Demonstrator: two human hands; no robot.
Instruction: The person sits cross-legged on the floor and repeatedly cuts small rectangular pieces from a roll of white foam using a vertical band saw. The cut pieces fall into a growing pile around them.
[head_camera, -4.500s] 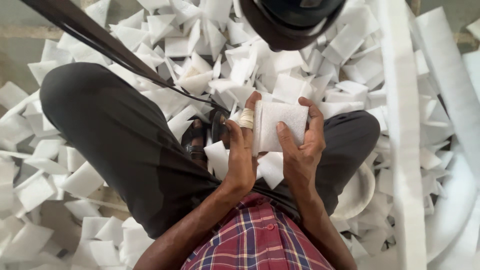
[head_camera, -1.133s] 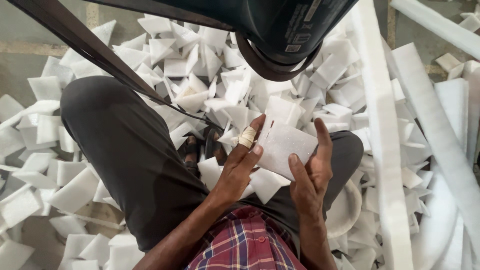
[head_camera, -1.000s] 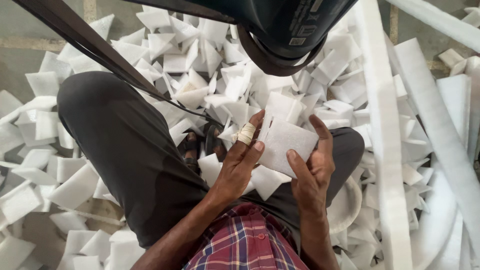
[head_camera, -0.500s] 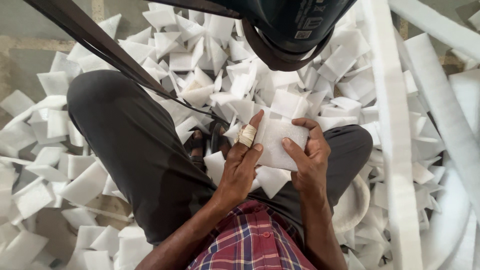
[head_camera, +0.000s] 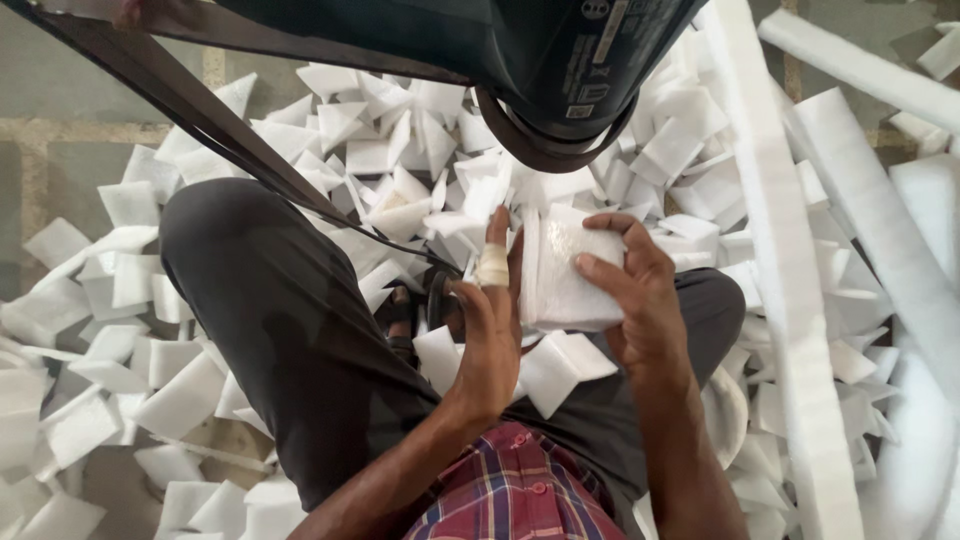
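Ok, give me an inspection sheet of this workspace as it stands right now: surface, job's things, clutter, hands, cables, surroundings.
Surface: grey floor, mostly buried under foam pieces.
Job's things: stack of white square foam sheets, held upright between both hands above the lap.
Clutter: loose white foam squares strewn all around the legs; two lie on the lap.
Hands: left hand flat against the stack's left side, one finger wrapped in a pale bandage; right hand grips the right side, fingers curled over the top edge.
Cables: nothing seen; a dark strap runs diagonally from upper left.
Surroundings: long white foam strips at right; dark rounded device overhead.
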